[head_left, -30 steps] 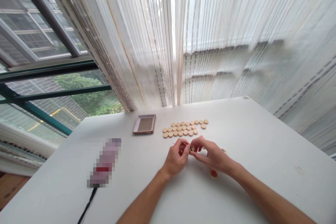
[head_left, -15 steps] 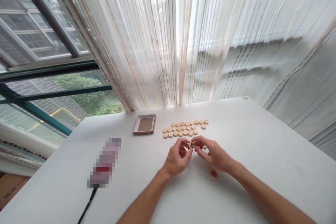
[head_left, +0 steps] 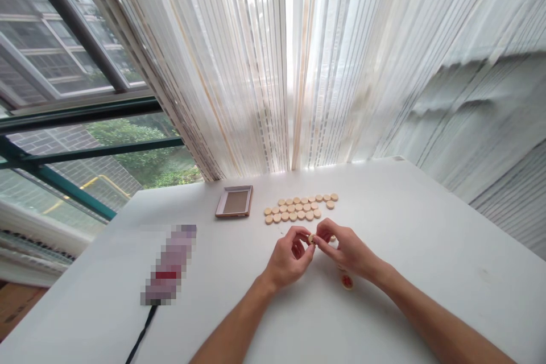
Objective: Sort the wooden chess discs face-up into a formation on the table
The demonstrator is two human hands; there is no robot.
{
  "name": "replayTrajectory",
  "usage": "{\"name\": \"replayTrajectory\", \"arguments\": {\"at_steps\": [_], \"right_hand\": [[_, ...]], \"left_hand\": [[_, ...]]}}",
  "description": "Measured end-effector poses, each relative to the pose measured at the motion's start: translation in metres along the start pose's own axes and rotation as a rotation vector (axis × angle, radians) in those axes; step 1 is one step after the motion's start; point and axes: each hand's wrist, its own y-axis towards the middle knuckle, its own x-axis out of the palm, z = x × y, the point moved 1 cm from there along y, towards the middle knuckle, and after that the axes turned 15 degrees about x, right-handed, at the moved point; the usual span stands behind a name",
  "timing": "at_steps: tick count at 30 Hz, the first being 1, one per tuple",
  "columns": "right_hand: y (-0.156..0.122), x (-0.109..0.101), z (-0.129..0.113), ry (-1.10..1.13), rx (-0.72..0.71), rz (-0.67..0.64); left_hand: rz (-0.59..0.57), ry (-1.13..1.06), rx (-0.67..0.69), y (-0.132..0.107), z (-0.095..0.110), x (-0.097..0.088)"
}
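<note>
Left hand: the left hand [head_left: 286,259] is pinched, thumb and forefinger closed on one side of a small wooden xiangqi piece.
Right hand: the right hand [head_left: 348,249] grips the same piece from the other side, thumb and fingers pressed to it.
Piece in the fingers: the held xiangqi piece [head_left: 311,238] sits between both sets of fingertips, raised over the table and tilted, a dark mark showing on it; the character cannot be read.
By the right wrist: a red-marked xiangqi piece [head_left: 347,281] lies face up; other pieces near it are mostly hidden by the right hand.
Rows: beyond the hands, blank-side-up xiangqi pieces [head_left: 299,207] lie in three close rows, with a single piece [head_left: 330,205] just in front of the back row's right end.
Box: a shallow open box [head_left: 249,205] stands left of the rows.
Left side: a pixelated purplish object [head_left: 169,256] with a black cord [head_left: 143,330].
Surface: white table [head_left: 430,239], before a striped sheer curtain [head_left: 239,68].
</note>
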Motion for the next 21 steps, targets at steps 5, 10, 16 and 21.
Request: {"name": "replayTrajectory", "arguments": {"at_steps": [5,10,16,21], "right_hand": [[-0.0009,0.0000,-0.0018,0.039,-0.003,-0.003],[-0.0022,-0.0012,-0.0024,0.056,-0.020,-0.018],[-0.0038,-0.0022,-0.0056,0.038,-0.070,-0.031],[-0.0047,-0.0008,-0.0048,0.043,-0.071,-0.046]], "left_hand": [[0.003,-0.006,-0.004,-0.0002,-0.0004,0.0003],[0.006,-0.026,-0.017,-0.0004,-0.0008,0.0007],[0.024,-0.054,-0.022,0.0000,-0.0007,0.0002],[0.040,-0.064,-0.021,0.0005,-0.0018,-0.0008]]}}
